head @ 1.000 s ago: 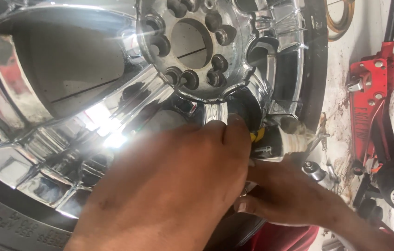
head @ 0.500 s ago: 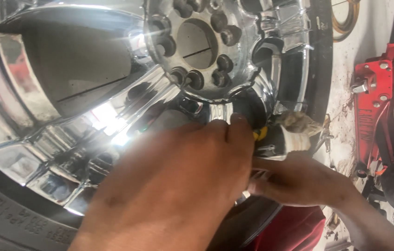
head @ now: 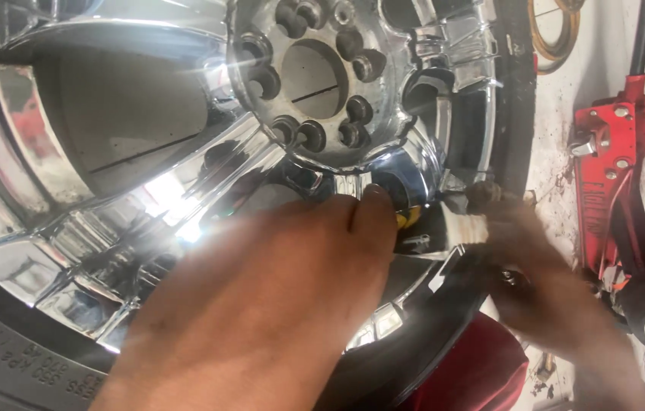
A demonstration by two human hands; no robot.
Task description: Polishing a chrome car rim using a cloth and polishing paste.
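Chrome multi-spoke wheel rim (head: 185, 152) with its black rubber tyre (head: 25, 365) fills the view. Left hand (head: 277, 304) lies flat, fingers together, against the rim's lower spokes, hiding what is beneath; a small yellow object (head: 406, 221) peeks past its fingertips. Right hand (head: 535, 266), motion-blurred, sits just beside; its grip cannot be determined. Red floor jack (head: 604, 175) stands beyond it, partly cut off.

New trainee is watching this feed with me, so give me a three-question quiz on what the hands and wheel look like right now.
1. True or false: the left hand lies against the chrome wheel.
2. What colour is the floor jack? A blue, B red, C green.
3. Which hand is blurred, near the tyre's edge?

Key: 1 true. 2 B. 3 the right hand; what its fingers hold cannot be made out.
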